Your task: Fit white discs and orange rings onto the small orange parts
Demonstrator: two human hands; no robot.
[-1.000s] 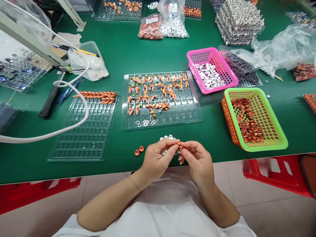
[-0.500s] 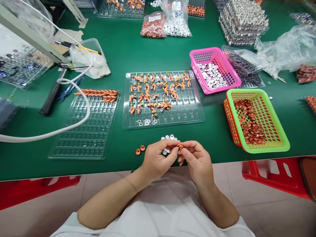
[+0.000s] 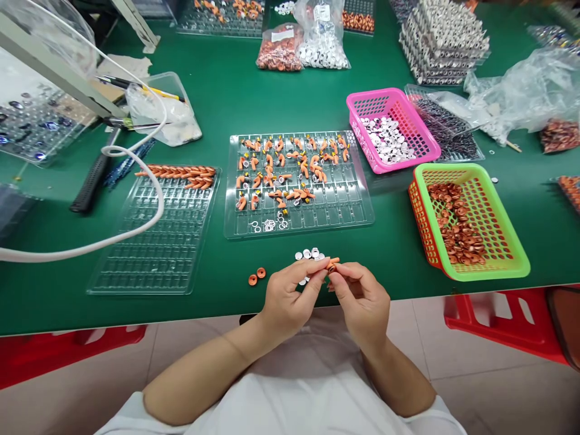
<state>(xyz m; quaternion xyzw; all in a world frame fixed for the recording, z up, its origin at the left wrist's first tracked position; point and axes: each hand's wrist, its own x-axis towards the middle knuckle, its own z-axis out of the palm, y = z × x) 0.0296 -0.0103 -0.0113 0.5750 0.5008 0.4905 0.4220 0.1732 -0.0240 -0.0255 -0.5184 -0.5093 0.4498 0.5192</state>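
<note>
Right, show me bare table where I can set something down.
Bare green table lies between the middle tray and the bag of copper pieces, and between that tray and the lime basket. White discs crowd the left hand.

Well left of the fingers (image 3: 316, 264), a white cord (image 3: 45, 255) loops across a hammer (image 3: 90, 181), near a clear box (image 3: 174, 81). Lower than the fingers, red stools (image 3: 539, 339) show on either side. Far ahead, rightward, are stacked trays (image 3: 441, 48) and a crumpled bag (image 3: 534, 84).
</note>
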